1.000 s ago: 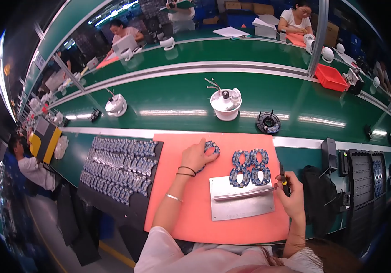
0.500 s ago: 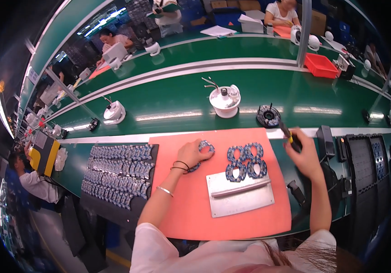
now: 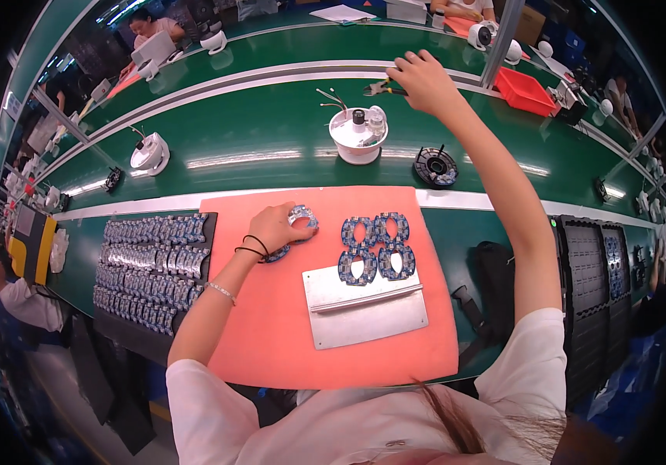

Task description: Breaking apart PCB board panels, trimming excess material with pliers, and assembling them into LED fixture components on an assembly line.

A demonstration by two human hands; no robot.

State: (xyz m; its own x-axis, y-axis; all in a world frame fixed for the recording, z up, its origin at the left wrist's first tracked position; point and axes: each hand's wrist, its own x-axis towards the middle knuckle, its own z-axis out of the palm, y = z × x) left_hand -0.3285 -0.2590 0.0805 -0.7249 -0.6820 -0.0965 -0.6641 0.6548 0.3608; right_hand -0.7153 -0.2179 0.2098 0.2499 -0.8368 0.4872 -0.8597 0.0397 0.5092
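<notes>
My left hand [image 3: 272, 228] is closed around the edge of a blue ring-shaped circuit board [image 3: 307, 231] over the orange mat [image 3: 271, 341]. Part of another such board [image 3: 277, 254] shows beneath that hand. My right arm reaches far forward over the green conveyor. In its closed right hand [image 3: 428, 84] is a pair of cutting pliers [image 3: 380, 88], jaws pointing left, above a white round housing [image 3: 357, 152] with wires sticking up. Several ring-shaped boards [image 3: 375, 242] lie together on the mat, the nearer ones overlapping a silver metal plate [image 3: 364, 325].
Rows of blue boards [image 3: 154, 260] fill a dark tray at left. A black round part [image 3: 424, 167] and another white housing [image 3: 149, 158] sit on the conveyor [image 3: 247, 147]. Black trays [image 3: 585, 302] stand at right, a red bin [image 3: 524, 93] farther back. Co-workers sit across the line.
My right hand has swung forward and left with the pliers, from beside the mat to above the conveyor. My left hand stays at the board. The whole view has shifted.
</notes>
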